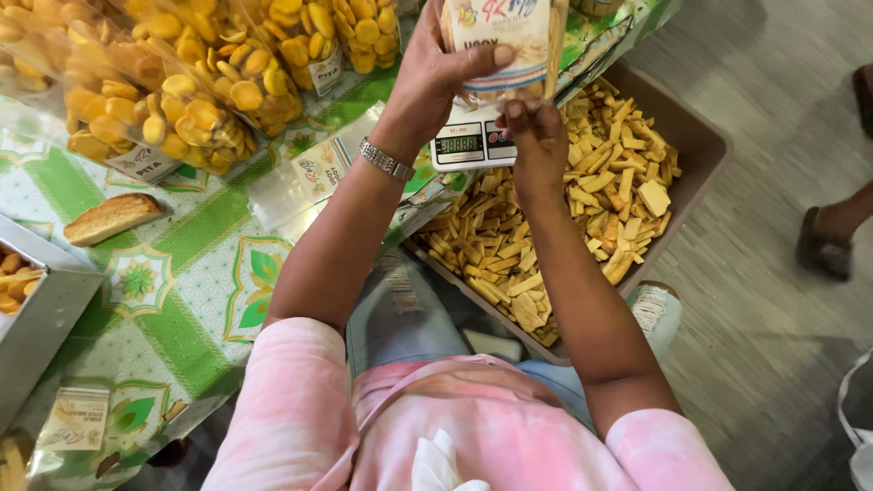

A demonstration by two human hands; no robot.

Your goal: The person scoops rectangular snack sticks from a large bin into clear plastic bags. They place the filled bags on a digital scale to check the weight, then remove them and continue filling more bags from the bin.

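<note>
Your left hand (pixel 441 64) is wrapped around a clear plastic bag (pixel 500 41) at about twelve o'clock in the view, thumb pressed across its front and the other fingers curled behind it, so the grip is closed on the bag. The bag is see-through with a pale printed label on its upper front, and thin golden biscuit sticks show through its right side and bottom. It is cut off by the top edge of the view, so you cannot tell how full it is. Your right hand (pixel 536 136) sits just below the bag, its fingertips bunched together and touching the bag's lower edge; whether they pinch anything cannot be told. Right under both hands stands a small white digital scale (pixel 468 145). At three o'clock from the scale lies a brown tray (pixel 700 136) heaped with loose biscuit sticks (pixel 582 209). At ten o'clock, sealed bags of round yellow cookies (pixel 182 100) rest on the green patterned tablecloth (pixel 182 273), and a single toasted bread slice (pixel 111 218) lies at nine o'clock.
</note>
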